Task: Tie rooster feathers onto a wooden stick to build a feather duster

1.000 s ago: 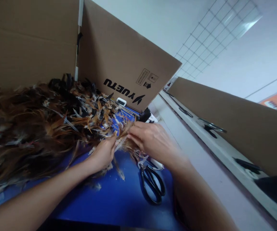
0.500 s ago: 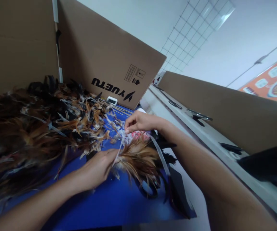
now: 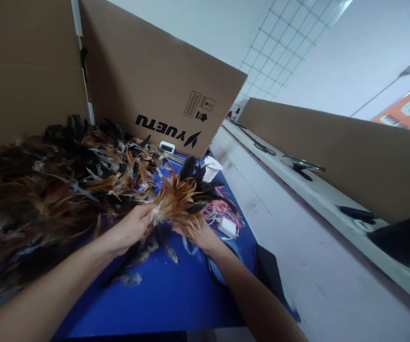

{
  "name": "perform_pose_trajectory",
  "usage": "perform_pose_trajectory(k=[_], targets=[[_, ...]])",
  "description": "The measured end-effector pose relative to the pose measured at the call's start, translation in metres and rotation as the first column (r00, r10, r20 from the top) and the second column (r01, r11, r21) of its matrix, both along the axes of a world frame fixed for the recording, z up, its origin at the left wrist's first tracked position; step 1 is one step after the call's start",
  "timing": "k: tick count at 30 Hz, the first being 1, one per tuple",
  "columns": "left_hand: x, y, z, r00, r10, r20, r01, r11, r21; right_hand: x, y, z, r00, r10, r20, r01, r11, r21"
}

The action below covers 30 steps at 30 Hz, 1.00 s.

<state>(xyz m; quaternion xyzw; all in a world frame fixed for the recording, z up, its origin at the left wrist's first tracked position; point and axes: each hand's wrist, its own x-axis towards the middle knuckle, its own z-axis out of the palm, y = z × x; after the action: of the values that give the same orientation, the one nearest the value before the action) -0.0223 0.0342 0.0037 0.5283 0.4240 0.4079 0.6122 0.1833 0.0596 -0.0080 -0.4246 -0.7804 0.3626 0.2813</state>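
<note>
Centre of the frame, and the left hand (image 3: 129,232) has its fingers closed around the pale base of the feather bunch (image 3: 176,197), brown plumes and black tips fanning toward the upper right. The right hand (image 3: 203,237) is tucked under the plumes; its fingertips are partly hidden, so whether they pinch anything cannot be told. A clear strip (image 3: 189,247) loops just below it. This looks like the binding step, strip around quills; the next move seems to call for a steady left grip and a taut strip. And what a change from half a second ago! The right hand was up above the base, pulling the strip; now it is down beneath the plumes. The bunch, which pointed lower right, has swung upward, uncovering more of the pink and white strands (image 3: 222,209) at right of centre.
</note>
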Motion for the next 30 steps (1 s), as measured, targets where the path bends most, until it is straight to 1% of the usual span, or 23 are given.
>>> perform_pose_trajectory(k=[1, 3, 5, 6, 8, 10, 11, 13, 16, 18, 20, 21, 22, 24, 26, 27, 28, 30], targets=[[0.0, 0.001, -0.001, 1.0, 0.001, 0.024, 0.0, 0.999, -0.049, -0.002, -0.006, -0.004, 0.999, -0.007, -0.054, 0.006, 1.0, -0.025], [0.0, 0.002, -0.001, 0.999, 0.012, 0.041, -0.007, 0.994, -0.111, -0.005, -0.018, -0.008, 0.988, -0.074, -0.134, 0.066, 0.996, -0.067], [0.0, 0.003, 0.0, 0.999, 0.014, 0.038, -0.008, 0.989, -0.15, -0.006, -0.028, -0.007, 0.975, -0.153, -0.164, 0.139, 0.986, -0.093], [0.001, 0.003, 0.0, 0.999, 0.011, 0.033, -0.005, 0.986, -0.167, -0.006, -0.031, -0.005, 0.97, -0.168, -0.177, 0.151, 0.983, -0.107], [0.001, 0.003, 0.001, 1.0, 0.007, 0.021, -0.002, 0.98, -0.197, -0.005, -0.034, -0.001, 0.964, -0.174, -0.201, 0.15, 0.98, -0.13], [0.001, 0.003, 0.002, 1.0, 0.013, 0.022, -0.008, 0.978, -0.21, -0.005, -0.036, 0.001, 0.968, -0.179, -0.177, 0.156, 0.978, -0.135], [0.002, 0.004, 0.002, 0.999, 0.021, 0.026, -0.015, 0.978, -0.208, -0.005, -0.037, 0.002, 0.972, -0.186, -0.142, 0.17, 0.978, -0.12], [0.002, 0.004, 0.003, 0.999, 0.042, 0.035, -0.034, 0.979, -0.199, -0.005, -0.04, 0.003, 0.98, -0.192, -0.053, 0.19, 0.981, -0.049], [0.003, 0.006, 0.003, 0.996, 0.085, 0.038, -0.076, 0.978, -0.193, -0.005, -0.049, 0.006, 0.984, -0.168, 0.051, 0.161, 0.979, 0.121], [0.003, 0.007, 0.001, 0.994, 0.111, 0.018, -0.106, 0.978, -0.18, -0.006, -0.057, 0.009, 0.981, -0.164, 0.104, 0.135, 0.962, 0.236], [0.004, 0.008, -0.004, 0.99, 0.137, -0.028, -0.139, 0.98, -0.139, -0.007, -0.066, 0.013, 0.969, -0.183, 0.168, 0.117, 0.932, 0.343], [0.004, 0.009, -0.007, 0.986, 0.154, -0.063, -0.159, 0.983, -0.094, -0.008, -0.07, 0.015, 0.958, -0.196, 0.209, 0.1, 0.912, 0.398], [0.004, 0.01, -0.01, 0.979, 0.177, -0.106, -0.181, 0.983, -0.03, -0.01, -0.074, 0.018, 0.944, -0.213, 0.253, 0.078, 0.888, 0.454], [0.004, 0.011, -0.014, 0.948, 0.231, -0.218, -0.202, 0.968, 0.145, -0.012, -0.081, 0.026, 0.906, -0.253, 0.338, 0.023, 0.829, 0.559], [0.004, 0.011, -0.014, 0.885, 0.283, -0.369, -0.169, 0.935, 0.313, -0.014, -0.085, 0.037, 0.87, -0.285, 0.403, -0.042, 0.771, 0.636], [0.004, 0.01, -0.013, 0.842, 0.302, -0.448, -0.135, 0.92, 0.367, -0.014, -0.086, 0.044, 0.857, -0.289, 0.427, -0.078, 0.746, 0.661], [0.005, 0.009, -0.011, 0.796, 0.312, -0.519, -0.096, 0.912, 0.4, -0.014, -0.086, 0.052, 0.846, -0.283, 0.452, -0.12, 0.725, 0.678], [0.008, 0.004, -0.008, 0.712, 0.318, -0.626, -0.035, 0.906, 0.421, -0.015, -0.083, 0.069, 0.828, -0.244, 0.505, -0.223, 0.683, 0.696]])
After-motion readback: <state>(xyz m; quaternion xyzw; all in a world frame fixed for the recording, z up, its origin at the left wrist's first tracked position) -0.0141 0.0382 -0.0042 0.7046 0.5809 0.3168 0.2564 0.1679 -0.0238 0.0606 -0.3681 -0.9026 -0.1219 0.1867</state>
